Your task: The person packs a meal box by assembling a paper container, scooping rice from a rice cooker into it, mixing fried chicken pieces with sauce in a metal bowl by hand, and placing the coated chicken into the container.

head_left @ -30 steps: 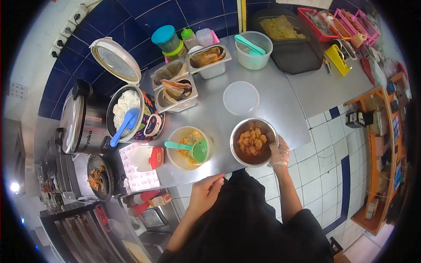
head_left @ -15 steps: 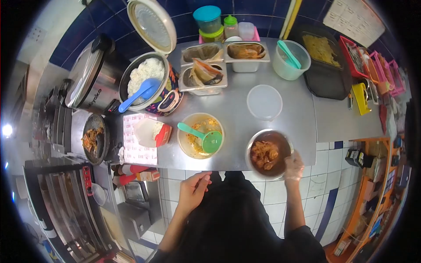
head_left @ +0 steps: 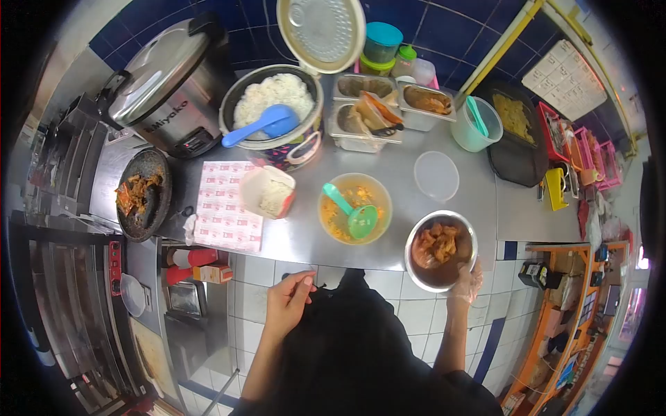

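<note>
My right hand, in a clear plastic glove, grips the near right rim of a steel bowl. Inside lie pieces of sauced meat, looking like chicken, in reddish-brown sauce. The bowl overhangs the counter's front edge. My bare left hand hovers before that edge with loosely bent fingers, apparently holding nothing. Nearest to it on the counter is a translucent tub with yellow-orange bits and a green ladle. Further left, a paper food box with rice stands open on printed paper.
A rice pot with a blue scoop stands at the back, beside a steel cooker. A stone mortar sits left. Steel pans, a round lid and a tub with a turquoise utensil lie behind the bowl.
My view has turned, so the counter things appear further right. My right hand still holds the bowl's rim; the meat pieces in it look shifted. My left hand stays before the edge.
</note>
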Tool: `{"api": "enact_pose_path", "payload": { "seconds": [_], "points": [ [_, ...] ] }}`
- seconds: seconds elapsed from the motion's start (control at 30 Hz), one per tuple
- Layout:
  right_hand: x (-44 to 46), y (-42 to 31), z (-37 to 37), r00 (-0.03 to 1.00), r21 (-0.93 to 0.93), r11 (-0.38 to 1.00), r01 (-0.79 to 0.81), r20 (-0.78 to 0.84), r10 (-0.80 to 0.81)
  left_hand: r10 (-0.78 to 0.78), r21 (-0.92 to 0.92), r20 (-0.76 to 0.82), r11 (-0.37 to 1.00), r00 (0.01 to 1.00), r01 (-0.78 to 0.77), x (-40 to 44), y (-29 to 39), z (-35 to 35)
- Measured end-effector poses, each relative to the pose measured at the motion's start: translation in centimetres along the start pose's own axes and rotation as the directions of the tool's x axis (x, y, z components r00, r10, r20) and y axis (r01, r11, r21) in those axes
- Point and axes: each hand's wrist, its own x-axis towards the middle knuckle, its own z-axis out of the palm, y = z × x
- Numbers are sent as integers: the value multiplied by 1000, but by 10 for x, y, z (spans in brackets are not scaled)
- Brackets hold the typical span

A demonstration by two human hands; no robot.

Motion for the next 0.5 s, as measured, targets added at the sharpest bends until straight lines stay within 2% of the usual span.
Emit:
{"api": "enact_pose_path", "payload": {
  "seconds": [0.1, 0.17, 0.23, 0.27, 0.43, 0.5],
  "points": [
    [-43, 4, 8, 992, -143, 987, -67, 99, 81, 18, -20, 2, 1000, 1000, -18, -10, 0, -42],
    [-53, -6, 18, 986, -44, 986, -161, 35, 163, 44, -4, -5, 999, 999, -44, -18, -7, -79],
    [-92, -45, 66, 995, 206, 973, -101, 17, 100, 42, -27, 27, 999, 999, -42, -24, -9, -117],
    [-110, -49, 88, 997, 226, 972, -67, -26, 75, 51, -38, 17, 998, 999, -51, -26, -9, -132],
    [-192, -34, 157, 923, -159, 987, 31, 384, 33, 47, -89, -58, 995, 997, -52, -32, -25, -193],
    [-218, -62, 208, 904, -60, 997, -56, 421, 76, 23, -126, -116, 991, 993, -38, -37, -29, -213]
  ]
}}
